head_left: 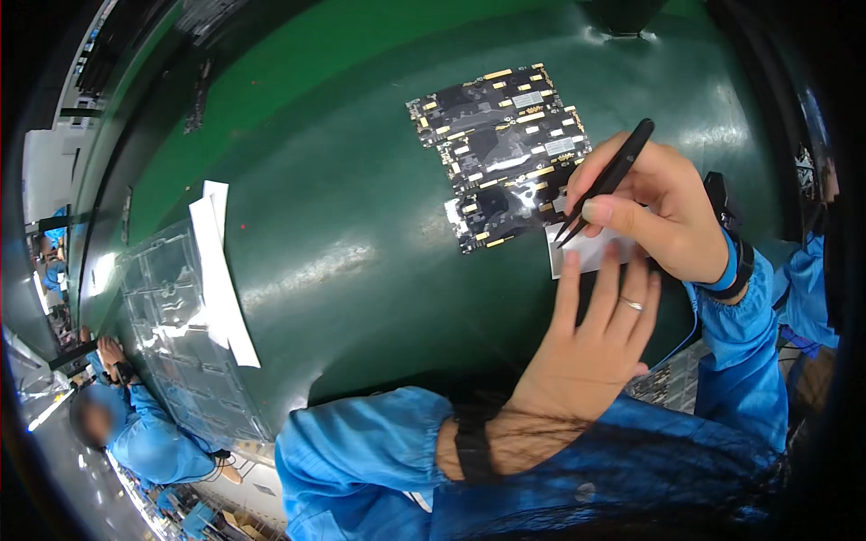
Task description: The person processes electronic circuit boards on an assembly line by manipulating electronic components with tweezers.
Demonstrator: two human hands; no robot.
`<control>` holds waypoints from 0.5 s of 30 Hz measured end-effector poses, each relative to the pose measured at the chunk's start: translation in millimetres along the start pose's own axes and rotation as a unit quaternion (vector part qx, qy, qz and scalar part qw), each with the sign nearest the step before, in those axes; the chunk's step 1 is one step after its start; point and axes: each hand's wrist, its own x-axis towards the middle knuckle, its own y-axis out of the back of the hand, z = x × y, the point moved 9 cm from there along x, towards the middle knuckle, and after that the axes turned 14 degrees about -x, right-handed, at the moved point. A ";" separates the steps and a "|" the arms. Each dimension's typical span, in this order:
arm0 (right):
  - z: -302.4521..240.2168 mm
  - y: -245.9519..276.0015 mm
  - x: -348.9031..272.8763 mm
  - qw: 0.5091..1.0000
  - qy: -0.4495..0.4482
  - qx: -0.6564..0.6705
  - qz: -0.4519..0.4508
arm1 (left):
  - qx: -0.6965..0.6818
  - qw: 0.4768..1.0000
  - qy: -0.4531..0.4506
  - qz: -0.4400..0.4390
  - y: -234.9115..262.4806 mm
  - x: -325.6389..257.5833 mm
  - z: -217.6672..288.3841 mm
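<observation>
- the table (pixel 343 180) is deep green, kinda glossy with pale glare streaks
- circuit board panel (pixel 501 149) is black with little gold pads and a few silvery-grey rectangles
- tweezers (pixel 606 178) are plain matte black
- small sheet (pixel 591 252) under them is whitish
- paper strips (pixel 219 270) are white, lying on a clear greyish tray (pixel 171 352)
- sleeves (pixel 361 451) are bright blue, black wrist strap (pixel 472 446), thin silver ring (pixel 631 305)

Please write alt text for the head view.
The right hand holds black tweezers over a dark circuit panel on a green table, while the left hand presses a small white sheet.
</observation>
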 end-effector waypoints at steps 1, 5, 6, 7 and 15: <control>3.1 3.4 -2.1 1.000 -0.022 0.016 0.015 | 0.000 1.000 0.017 -0.013 -2.9 -2.0 -4.3; 9.2 6.3 -4.1 0.999 -0.036 -0.029 0.017 | 0.072 0.997 -0.012 -0.005 -3.5 -3.0 -2.8; 7.2 5.4 -3.0 0.998 -0.016 -0.067 0.006 | 0.067 0.998 -0.011 -0.004 -3.8 -3.3 -3.1; 3.9 5.1 -1.3 0.997 -0.005 -0.069 0.014 | 0.070 0.997 -0.010 -0.006 -6.8 -3.2 -3.6; -1.8 8.9 1.9 0.993 0.064 -0.097 0.027 | 0.052 0.998 -0.015 -0.020 -1.4 4.9 -2.8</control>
